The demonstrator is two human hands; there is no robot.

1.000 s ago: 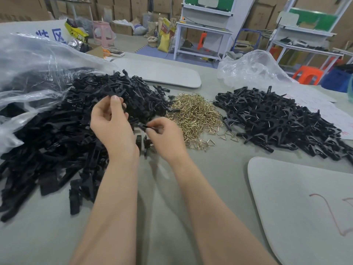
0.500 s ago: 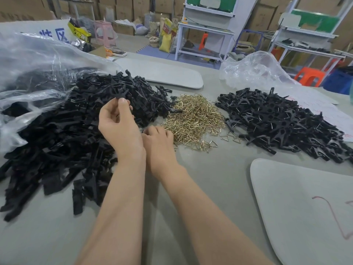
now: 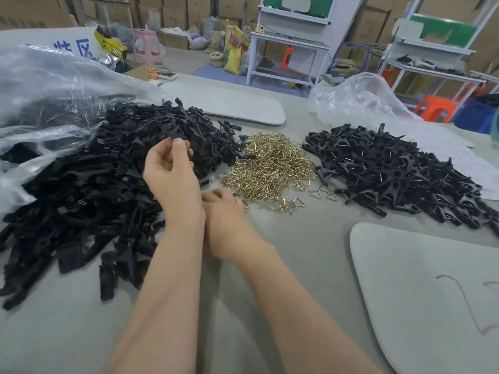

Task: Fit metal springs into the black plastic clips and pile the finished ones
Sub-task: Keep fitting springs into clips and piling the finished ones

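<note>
L hand (image 3: 172, 171): up over near-right edge of loose clip heap (image 3: 94, 190), fingers curled in toward thumb. Black bit at fingertips; can't tell if gripped or just part of heap behind.

R hand (image 3: 225, 214): low on table (image 3: 297, 252), tucked against L wrist and partly hidden by it. Fingers bent down at near-left edge of spring pile (image 3: 272, 168); can't tell if pinching a spring.

Springs brass-coloured, mid-table, betw. the two black heaps. A few triangular strays (image 3: 297, 202) on near-right side.

Finished clips (image 3: 391, 171): heaped right of springs, wire glinting in them, far-right edge on white paper (image 3: 459, 163).

Loose heap spilling from clear plastic bag (image 3: 48, 103) at far left. Second bag (image 3: 356, 101), crumpled, far right behind finished heap.

Grey board (image 3: 229, 103) flat at far side. Red-scrawled board (image 3: 418, 292) near right.

Beyond table: white workbench (image 3: 289, 47), orange stool (image 3: 434, 106), stacked cartons (image 3: 372, 20).
</note>
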